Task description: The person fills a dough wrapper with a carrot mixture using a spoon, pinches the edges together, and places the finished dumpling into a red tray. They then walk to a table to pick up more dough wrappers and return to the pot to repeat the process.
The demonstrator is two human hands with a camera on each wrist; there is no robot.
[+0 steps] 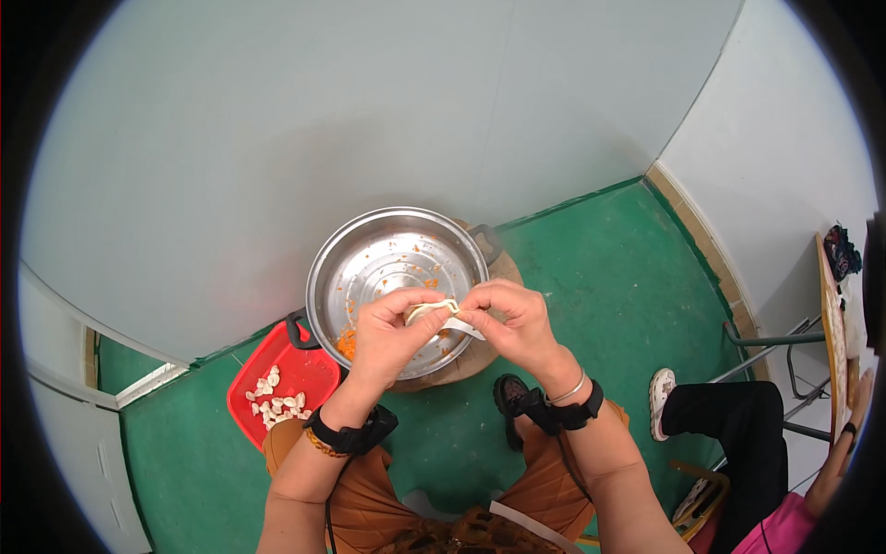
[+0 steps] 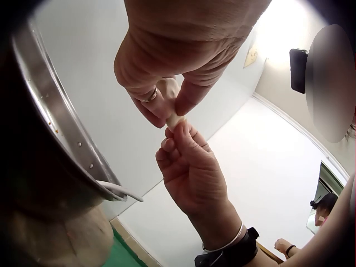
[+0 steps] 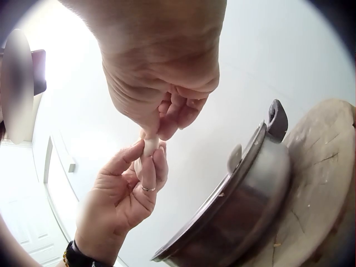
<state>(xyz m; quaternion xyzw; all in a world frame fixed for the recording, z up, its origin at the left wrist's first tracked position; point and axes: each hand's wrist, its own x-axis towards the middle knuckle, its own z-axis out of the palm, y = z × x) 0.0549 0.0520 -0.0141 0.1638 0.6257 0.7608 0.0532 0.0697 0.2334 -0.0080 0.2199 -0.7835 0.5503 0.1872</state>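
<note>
A pale dough dumpling (image 1: 434, 308) is held up between both hands over the steel pot (image 1: 318, 277). My left hand (image 1: 392, 337) pinches it between thumb and fingers from the left. At the other end my right hand (image 1: 517, 319) pinches the dough edge with thumb and index finger. The left wrist view shows the dumpling (image 2: 177, 119) bridging the fingertips, mostly hidden by them. Orange shreds of filling (image 1: 346, 343) lie along the pot's lower left side. A white spoon (image 1: 464, 327) leans over the pot's rim just below the right fingertips.
Left of the pot, a red basin (image 1: 318, 369) holds several finished dumplings (image 1: 277, 406). The pot stands on a round wooden block (image 1: 508, 268). A grey wall (image 1: 388, 111) rises behind. Another person's leg (image 1: 729, 411) and a table (image 1: 824, 305) are at the right.
</note>
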